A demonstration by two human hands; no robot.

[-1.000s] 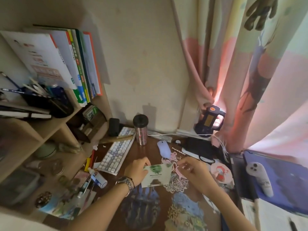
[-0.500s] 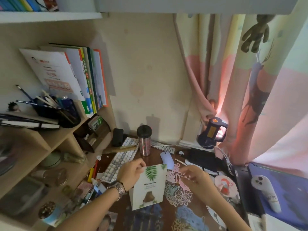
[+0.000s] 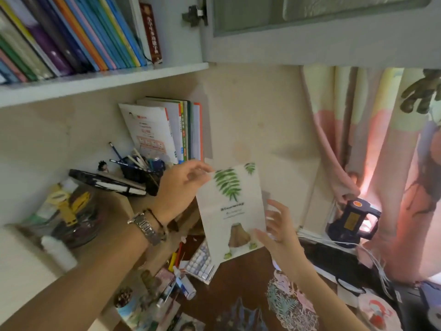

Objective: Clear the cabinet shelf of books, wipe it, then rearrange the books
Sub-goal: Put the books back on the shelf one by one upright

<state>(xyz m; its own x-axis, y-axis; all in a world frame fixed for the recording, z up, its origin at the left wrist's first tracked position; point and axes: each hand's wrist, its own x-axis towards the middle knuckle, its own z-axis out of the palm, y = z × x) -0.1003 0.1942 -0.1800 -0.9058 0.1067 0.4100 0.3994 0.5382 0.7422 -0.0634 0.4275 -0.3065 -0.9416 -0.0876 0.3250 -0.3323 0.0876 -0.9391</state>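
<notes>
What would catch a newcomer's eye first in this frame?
The white booklet with a green fern print, held upright at centre: the left hand pinches its top corner and the right hand steadies its lower edge. Above left, a row of colourful books leans on the white cabinet shelf. At right hangs a pink pastel curtain.

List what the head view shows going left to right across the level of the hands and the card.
Glass jar → wristwatch → left hand, pinching the top corner of the leaf-print card → right hand at the card's lower right edge → dark blue lantern → pink curtain.
</notes>
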